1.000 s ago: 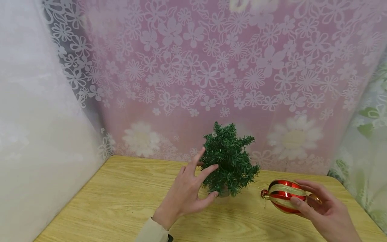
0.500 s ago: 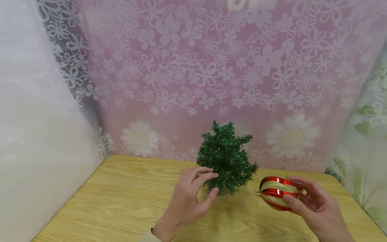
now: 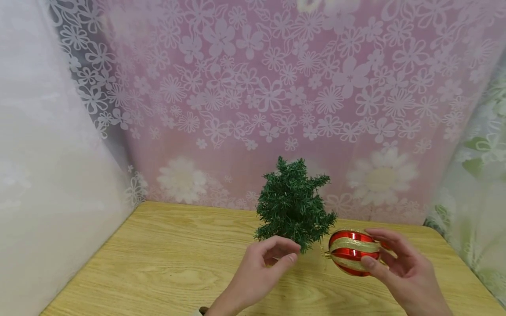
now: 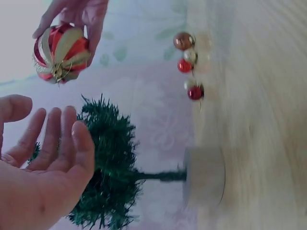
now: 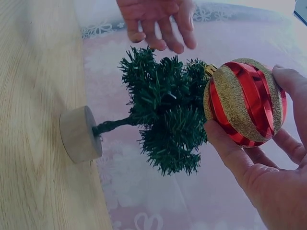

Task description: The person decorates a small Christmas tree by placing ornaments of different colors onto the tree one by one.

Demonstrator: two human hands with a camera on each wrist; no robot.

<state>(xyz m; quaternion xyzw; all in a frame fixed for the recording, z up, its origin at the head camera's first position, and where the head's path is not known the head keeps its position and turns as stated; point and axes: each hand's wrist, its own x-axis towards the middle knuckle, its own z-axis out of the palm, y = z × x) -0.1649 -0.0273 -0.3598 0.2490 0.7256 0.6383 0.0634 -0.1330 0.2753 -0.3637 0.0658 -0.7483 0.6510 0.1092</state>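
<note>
My right hand [image 3: 413,274] grips a large red and gold striped Christmas bauble [image 3: 351,252] between thumb and fingers. The bauble's gold cap [image 5: 210,70] and a thin gold loop point left, toward the tree. My left hand [image 3: 258,272] hovers in front of a small artificial Christmas tree [image 3: 294,197], its fingers slightly bent and nothing between them. In the left wrist view a gap separates that hand from the bauble. The tree stands upright on a round wooden base [image 5: 80,134], which the left hand hides in the head view.
Several small baubles [image 4: 194,92] in red, gold and brown lie on the wood-grain table [image 3: 170,250], beyond the tree in the left wrist view. A pink flowered curtain [image 3: 237,109] hangs behind the table, with pale sheets at both sides.
My left hand has drawn down from the tree's branches to in front of its base, fingers bending more. My right hand has carried the bauble left, closer to the tree.
</note>
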